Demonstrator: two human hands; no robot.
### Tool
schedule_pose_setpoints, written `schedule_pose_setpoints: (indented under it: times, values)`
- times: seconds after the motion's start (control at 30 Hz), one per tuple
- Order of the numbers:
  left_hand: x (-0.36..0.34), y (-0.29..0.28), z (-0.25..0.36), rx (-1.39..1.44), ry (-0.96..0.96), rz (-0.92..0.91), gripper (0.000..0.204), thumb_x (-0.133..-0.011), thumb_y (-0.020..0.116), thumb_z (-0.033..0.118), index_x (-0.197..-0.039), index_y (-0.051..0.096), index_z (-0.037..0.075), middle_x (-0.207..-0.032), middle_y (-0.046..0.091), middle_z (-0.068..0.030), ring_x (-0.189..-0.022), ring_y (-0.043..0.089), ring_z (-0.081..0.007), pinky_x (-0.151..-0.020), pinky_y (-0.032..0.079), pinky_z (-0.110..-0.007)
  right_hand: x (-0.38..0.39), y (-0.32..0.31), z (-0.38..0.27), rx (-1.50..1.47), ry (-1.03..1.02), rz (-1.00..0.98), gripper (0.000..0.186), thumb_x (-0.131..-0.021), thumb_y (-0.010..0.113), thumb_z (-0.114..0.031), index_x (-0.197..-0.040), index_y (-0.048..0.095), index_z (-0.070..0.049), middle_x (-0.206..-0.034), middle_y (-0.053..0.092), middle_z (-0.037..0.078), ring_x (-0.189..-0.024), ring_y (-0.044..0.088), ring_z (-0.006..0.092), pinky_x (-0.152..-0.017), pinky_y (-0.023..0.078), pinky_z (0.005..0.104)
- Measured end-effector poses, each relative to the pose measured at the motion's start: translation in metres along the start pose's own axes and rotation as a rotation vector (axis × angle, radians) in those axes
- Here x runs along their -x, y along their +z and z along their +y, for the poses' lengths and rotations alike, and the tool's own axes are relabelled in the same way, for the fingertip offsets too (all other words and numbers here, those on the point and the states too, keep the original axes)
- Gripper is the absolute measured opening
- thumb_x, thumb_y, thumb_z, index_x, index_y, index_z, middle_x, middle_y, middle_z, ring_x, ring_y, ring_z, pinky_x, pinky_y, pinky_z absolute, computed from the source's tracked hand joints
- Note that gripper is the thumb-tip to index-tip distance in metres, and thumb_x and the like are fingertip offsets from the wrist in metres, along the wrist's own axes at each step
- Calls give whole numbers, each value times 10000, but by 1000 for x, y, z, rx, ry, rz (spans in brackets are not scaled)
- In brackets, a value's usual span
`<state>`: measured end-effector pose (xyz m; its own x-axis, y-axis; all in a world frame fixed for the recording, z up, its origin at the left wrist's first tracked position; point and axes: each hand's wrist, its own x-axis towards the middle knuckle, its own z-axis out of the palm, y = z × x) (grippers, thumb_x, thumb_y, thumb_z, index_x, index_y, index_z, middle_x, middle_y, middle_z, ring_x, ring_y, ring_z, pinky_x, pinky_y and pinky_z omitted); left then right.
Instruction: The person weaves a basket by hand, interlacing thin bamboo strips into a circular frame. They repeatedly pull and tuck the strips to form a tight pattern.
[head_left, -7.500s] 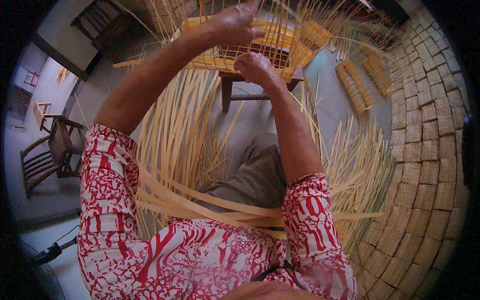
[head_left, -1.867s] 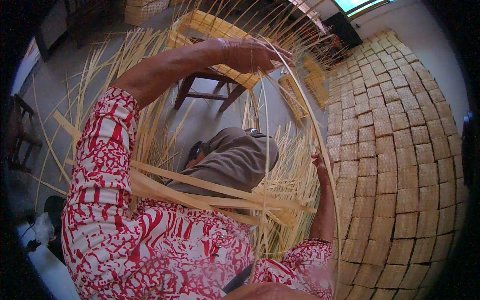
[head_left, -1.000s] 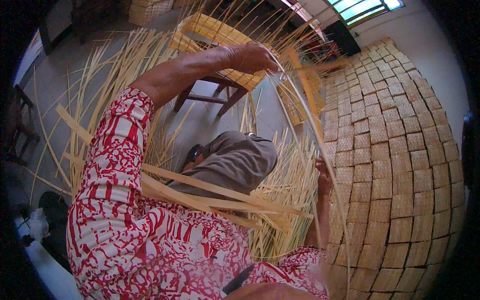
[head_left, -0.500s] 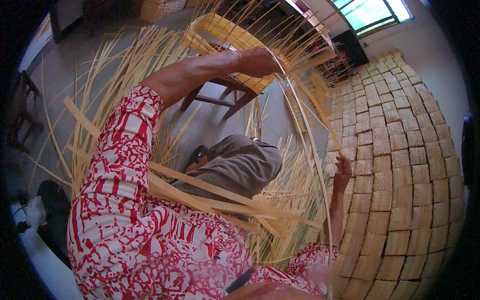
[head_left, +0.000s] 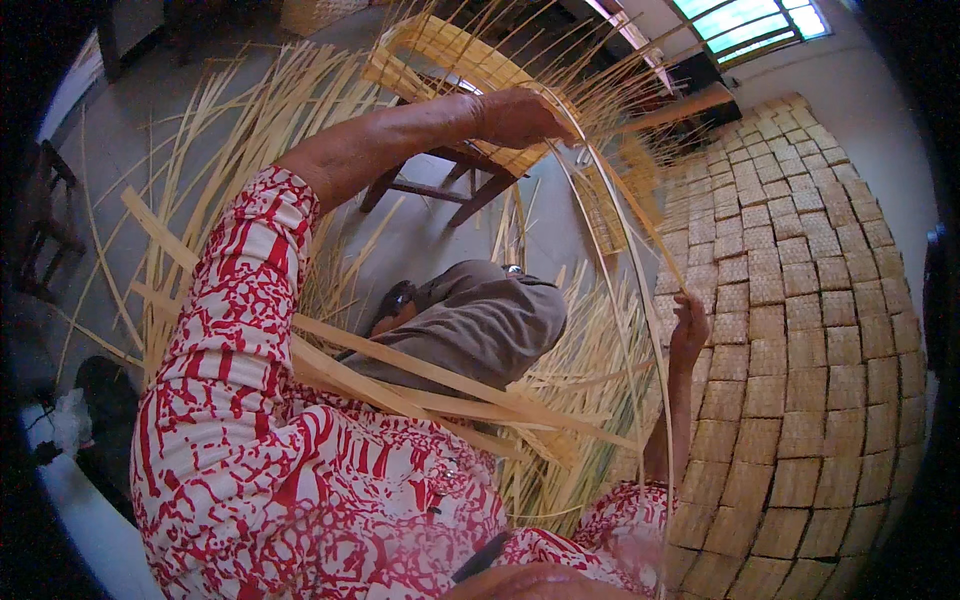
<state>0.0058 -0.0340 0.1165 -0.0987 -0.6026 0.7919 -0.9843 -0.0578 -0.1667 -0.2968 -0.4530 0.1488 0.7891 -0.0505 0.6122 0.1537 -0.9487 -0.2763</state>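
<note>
At the far left, a dark wooden chair with slatted parts stands on smooth grey floor, and below it lies a crumpled piece of clear, shiny plastic. Next comes a loose fan of thin, straight, straw-coloured split strips. The rolled white cotton-like sleeve with a blotchy red print follows. Broad, flat, smooth pale strips cross over the soft, creased grey-brown trousers. Beyond, a yellow woven basket with an oblong opening rests on a square-legged dark wooden stool, its thin stakes bristling outward. The left hand, in front of the basket's right end, is closed on several strips, its fingers partly hidden. From it long, slender, pale strips bow downward in smooth curves, while a flat golden-yellow strip runs slantwise to the right hand, whose fingertips pinch its lower end. The two hands are well apart. Farther right rises a large stack of rectangular, tightly plaited straw-coloured blocks, and at the top shines a dark-barred window.
</note>
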Motion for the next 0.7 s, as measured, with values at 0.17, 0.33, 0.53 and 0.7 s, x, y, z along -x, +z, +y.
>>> schedule_pose_setpoints:
  times: [0.17, 0.33, 0.53, 0.7]
  values:
    - [-4, 18, -5, -34, 27, -33, 361, -834, 535, 11, -1159, 628, 138, -1019, 686, -133, -944, 663, -310, -790, 529, -398, -37, 29, -10, 134, -138, -75, 321, -973, 408, -29, -1208, 624, -61, -1034, 680, 129, -914, 665, 236, -781, 545, 362]
    - [-12, 41, -21, 209, -15, -19, 321, -812, 549, 20, -1109, 596, 132, -934, 679, -130, -884, 669, -329, -753, 522, -427, -90, 93, -68, 158, -210, -84, 362, -952, 424, -6, -1272, 576, -82, -1036, 682, 134, -901, 679, 252, -735, 557, 362]
    - [-22, 43, -30, 169, -118, -148, 260, -819, 602, 89, -1077, 571, 108, -855, 640, -160, -833, 651, -369, -713, 531, -443, -138, 161, -70, 116, -185, -140, 360, -941, 479, -52, -1273, 582, -144, -1029, 674, 136, -882, 666, 249, -731, 515, 369]
    - [-48, 18, -44, 123, -174, -120, 252, -831, 638, 199, -1075, 643, 136, -852, 674, -154, -781, 665, -347, -676, 542, -446, -145, 183, -79, 409, -246, -269, 324, -908, 496, -57, -1209, 581, -137, -1011, 693, 129, -867, 682, 319, -700, 536, 450]
